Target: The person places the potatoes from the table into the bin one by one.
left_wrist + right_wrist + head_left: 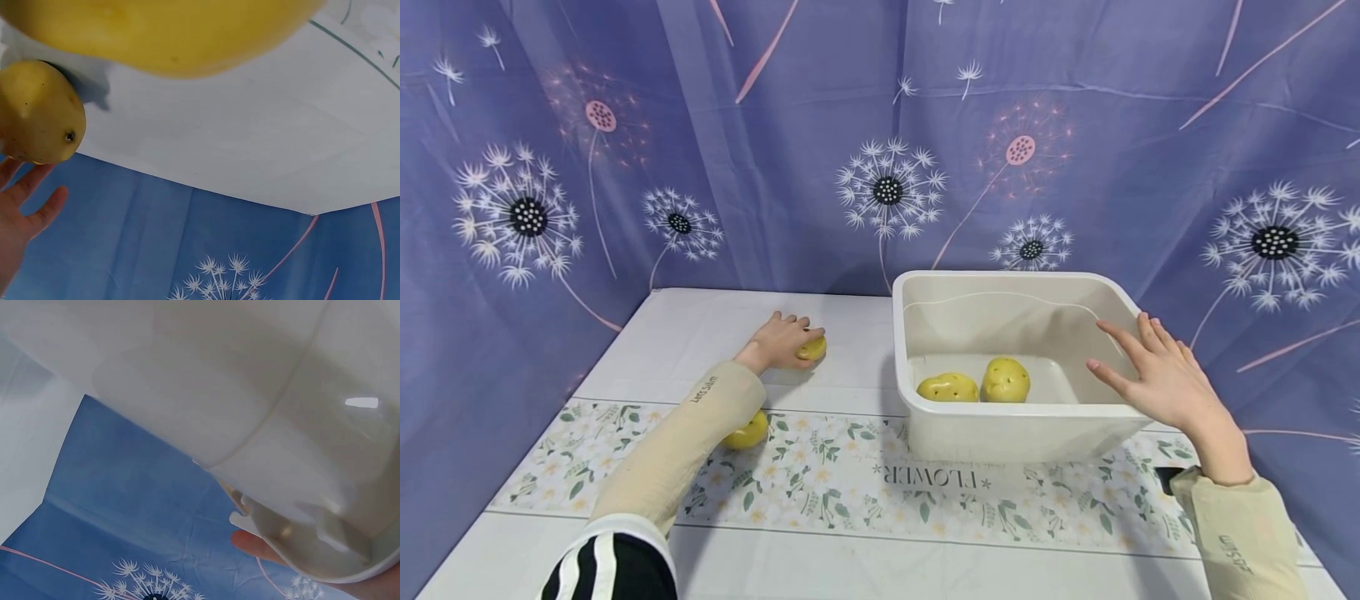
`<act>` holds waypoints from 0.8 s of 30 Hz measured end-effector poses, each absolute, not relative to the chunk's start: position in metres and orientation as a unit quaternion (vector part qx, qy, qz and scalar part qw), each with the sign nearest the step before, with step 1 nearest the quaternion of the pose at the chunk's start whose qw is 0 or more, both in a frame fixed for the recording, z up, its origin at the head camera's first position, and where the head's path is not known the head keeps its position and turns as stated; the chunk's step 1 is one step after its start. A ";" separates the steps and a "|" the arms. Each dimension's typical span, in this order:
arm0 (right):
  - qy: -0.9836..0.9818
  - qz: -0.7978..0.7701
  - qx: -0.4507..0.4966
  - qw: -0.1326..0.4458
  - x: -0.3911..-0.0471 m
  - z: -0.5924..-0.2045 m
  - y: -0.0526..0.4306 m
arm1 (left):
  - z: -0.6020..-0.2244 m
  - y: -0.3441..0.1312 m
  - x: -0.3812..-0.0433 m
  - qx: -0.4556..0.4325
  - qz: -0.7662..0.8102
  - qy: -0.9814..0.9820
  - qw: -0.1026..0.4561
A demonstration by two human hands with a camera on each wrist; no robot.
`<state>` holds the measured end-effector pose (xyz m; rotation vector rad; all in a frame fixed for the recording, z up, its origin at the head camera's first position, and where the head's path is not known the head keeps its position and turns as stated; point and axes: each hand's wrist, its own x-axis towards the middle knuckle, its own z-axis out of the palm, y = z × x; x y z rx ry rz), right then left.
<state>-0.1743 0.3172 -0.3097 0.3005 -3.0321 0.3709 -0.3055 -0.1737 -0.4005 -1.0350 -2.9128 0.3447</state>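
Note:
In the head view my left hand (782, 340) is on a yellow potato (812, 348) on the left half of the table, one finger lying over its top. The left wrist view shows fingertips against this potato (44, 115), with other fingers extended past it. Another potato (748, 431) lies beneath my left forearm, partly hidden by the sleeve; a large blurred potato (175, 37) fills the top of the left wrist view. My right hand (1165, 375) rests with fingers spread over the right rim of a white plastic bin (1037, 429), thumb reaching over the inside.
Inside the bin, two potatoes, one oblong (949, 387) and one rounder (1006, 380), lie near the front wall. A white table cover with a floral band (820, 467) runs beneath everything. Blue curtains (775, 167) with dandelion prints stand behind and at both sides.

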 end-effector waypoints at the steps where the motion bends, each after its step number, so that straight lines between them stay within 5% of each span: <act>1: -0.987 0.120 0.098 0.037 -0.174 -0.310 0.317 | -0.401 -0.174 -0.306 -0.334 0.112 -0.936 0.016; 24: -0.987 0.123 0.098 0.036 -0.175 -0.311 0.318 | -0.402 -0.169 -0.307 -0.357 0.134 -0.924 0.028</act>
